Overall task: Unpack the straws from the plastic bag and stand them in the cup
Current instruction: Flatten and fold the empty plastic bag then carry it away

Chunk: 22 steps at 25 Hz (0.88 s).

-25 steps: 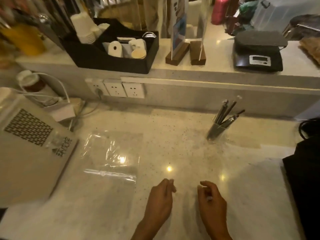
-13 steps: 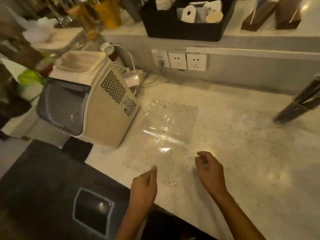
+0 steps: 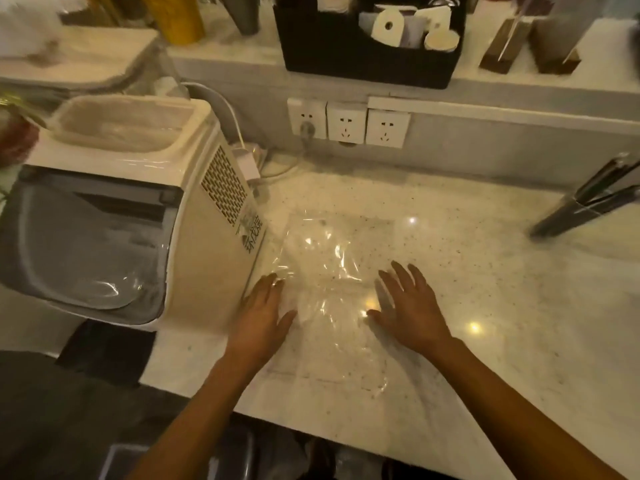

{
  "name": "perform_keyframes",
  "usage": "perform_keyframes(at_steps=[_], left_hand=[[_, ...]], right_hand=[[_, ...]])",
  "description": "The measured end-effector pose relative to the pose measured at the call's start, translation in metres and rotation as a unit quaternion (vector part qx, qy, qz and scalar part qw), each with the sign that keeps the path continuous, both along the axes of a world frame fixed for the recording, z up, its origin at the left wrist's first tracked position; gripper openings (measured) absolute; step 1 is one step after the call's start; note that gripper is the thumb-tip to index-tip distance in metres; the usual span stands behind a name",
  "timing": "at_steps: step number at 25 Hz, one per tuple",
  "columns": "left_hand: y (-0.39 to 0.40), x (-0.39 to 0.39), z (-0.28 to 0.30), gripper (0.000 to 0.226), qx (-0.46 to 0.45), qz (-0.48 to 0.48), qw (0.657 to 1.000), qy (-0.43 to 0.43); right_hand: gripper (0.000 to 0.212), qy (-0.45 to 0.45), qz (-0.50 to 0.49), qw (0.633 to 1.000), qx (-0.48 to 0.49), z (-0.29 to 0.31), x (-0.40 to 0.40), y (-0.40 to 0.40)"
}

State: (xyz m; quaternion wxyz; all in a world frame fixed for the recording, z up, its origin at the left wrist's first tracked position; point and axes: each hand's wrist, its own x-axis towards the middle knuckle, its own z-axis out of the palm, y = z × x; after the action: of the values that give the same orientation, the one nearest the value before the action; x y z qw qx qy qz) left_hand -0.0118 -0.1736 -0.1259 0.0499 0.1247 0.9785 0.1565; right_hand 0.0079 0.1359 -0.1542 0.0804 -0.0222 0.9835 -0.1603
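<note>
Closest to the camera, two bare arms reach out over the edge of the pale speckled stone counter [image 3: 485, 271]. The left hand [image 3: 261, 310] lies flat with its fingers together, holding nothing, at the left edge of the clear, crinkly plastic bag [image 3: 332, 289]. The right hand [image 3: 408, 303] is spread wide with its fingers apart, also holding nothing, at the bag's right edge. It is hard to tell if the hands press on the bag or just float above it. The bag lies flat on the counter between the hands, shiny and wrinkled, and the stone shows right through it. Just beside the left hand sits a cream plastic machine with a smoky see-through front and a grid of small holes [image 3: 138, 220]. Farther back on the right, the dark straws [image 3: 602, 188] stand leaning in a clear cup [image 3: 561, 220], blurry and cut off by the edge of the picture. On the grey wall behind are three white square wall sockets [image 3: 348, 121], one with a plug in it. On the shelf above sits a black box with white paper rolls [image 3: 367, 39], with its top cut off.
</note>
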Motion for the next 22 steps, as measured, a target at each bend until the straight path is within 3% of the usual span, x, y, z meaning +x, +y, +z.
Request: perform_keyframes(at_steps=[3, 7, 10, 12, 14, 16, 19, 22], left_hand=[[-0.002, -0.035, -0.021, 0.08, -0.033, -0.06, 0.996, -0.048], [-0.005, -0.049, -0.043, 0.085, -0.046, -0.108, 0.987, -0.113], [-0.006, -0.04, -0.044, 0.082, -0.052, -0.113, 0.987, -0.104], [-0.007, -0.034, -0.038, 0.081, -0.005, -0.091, 0.991, -0.094], [-0.007, -0.032, -0.032, 0.078, 0.084, -0.001, 0.993, -0.084], [0.0, -0.041, -0.022, 0.069, 0.204, 0.127, 0.964, -0.114], [0.016, -0.06, -0.006, 0.062, 0.358, 0.294, 0.864, -0.197], [0.021, -0.073, -0.002, 0.065, 0.341, 0.35, 0.839, -0.238]], right_hand=[[0.096, -0.067, 0.029, 0.995, 0.075, -0.011, -0.008, 0.0], [0.092, -0.073, -0.006, 0.995, 0.06, -0.015, 0.005, -0.004], [0.089, -0.063, -0.031, 0.997, 0.038, -0.013, 0.017, -0.005], [0.085, -0.048, -0.053, 0.997, 0.013, -0.008, 0.024, -0.01], [0.078, -0.01, -0.114, 0.993, -0.038, -0.005, 0.026, -0.018], [0.069, 0.018, -0.227, 0.966, -0.12, -0.002, 0.022, -0.028], [0.067, -0.03, -0.393, 0.873, -0.285, 0.008, 0.01, -0.043], [0.067, -0.075, -0.466, 0.803, -0.364, 0.015, 0.003, -0.048]])
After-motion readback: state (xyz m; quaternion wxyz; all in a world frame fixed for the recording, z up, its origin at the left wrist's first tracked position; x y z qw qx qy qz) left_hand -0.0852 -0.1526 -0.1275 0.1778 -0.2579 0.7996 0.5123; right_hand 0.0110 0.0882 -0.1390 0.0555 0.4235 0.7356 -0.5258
